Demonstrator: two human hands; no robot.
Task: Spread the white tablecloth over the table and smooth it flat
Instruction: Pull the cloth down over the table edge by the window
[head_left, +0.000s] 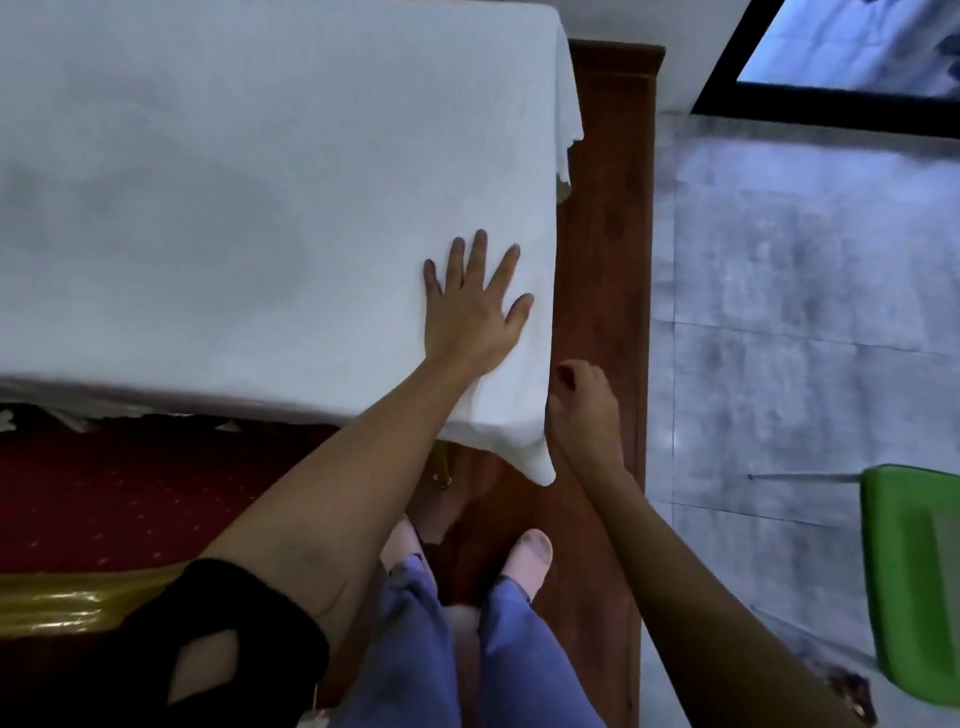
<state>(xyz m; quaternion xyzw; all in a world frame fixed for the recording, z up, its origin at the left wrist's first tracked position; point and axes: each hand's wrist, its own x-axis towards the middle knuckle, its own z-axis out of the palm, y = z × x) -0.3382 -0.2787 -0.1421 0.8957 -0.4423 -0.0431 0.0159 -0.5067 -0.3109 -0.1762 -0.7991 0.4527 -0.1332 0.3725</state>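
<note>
1. Head view: the cloth (260, 182) covers the table, hanging over its near and right sides. Spreading looks done.
2. The left hand (470, 312) presses flat, fingers spread, near the near-right corner. Smoothing the rumpled corner there seems to be what remains.
3. The right hand (582, 402) is curled beside the hanging right edge. Whether it pinches the cloth cannot be told.
4. No writing is readable.

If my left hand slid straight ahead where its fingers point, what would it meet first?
Nothing but the white tablecloth: the left hand lies flat on it, and the way looks free toward the far edge.
</note>
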